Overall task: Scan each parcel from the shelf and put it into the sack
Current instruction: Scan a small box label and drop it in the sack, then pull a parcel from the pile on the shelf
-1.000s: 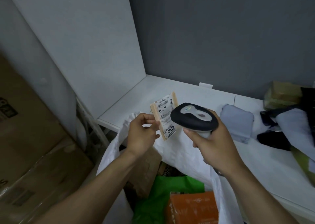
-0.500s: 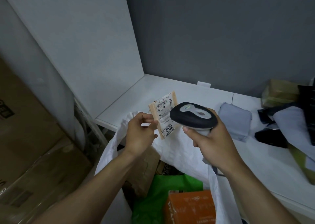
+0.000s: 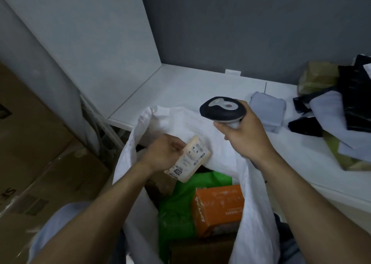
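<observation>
My left hand [image 3: 162,153] grips a small tan parcel [image 3: 189,160] with a white label reading 4032, held tilted over the open mouth of the white sack [image 3: 180,121]. My right hand [image 3: 244,135] holds a black and white barcode scanner [image 3: 221,110] above the sack's far rim, apart from the parcel. Inside the sack lie an orange box [image 3: 217,207], a green bag [image 3: 176,209] and brown cardboard parcels. On the white shelf [image 3: 200,85] a pale blue soft parcel [image 3: 268,111] waits just right of the scanner.
A heap of parcels in black, pale blue and olive wrapping [image 3: 341,107] fills the shelf's right end. Large cardboard boxes [image 3: 40,153] stand at the left beside a white side panel [image 3: 90,42]. A grey wall backs the shelf.
My left hand has lowered the tan parcel from in front of the scanner down toward the sack's opening and tipped it flatter. The scanner has lifted slightly and moved to the right.
</observation>
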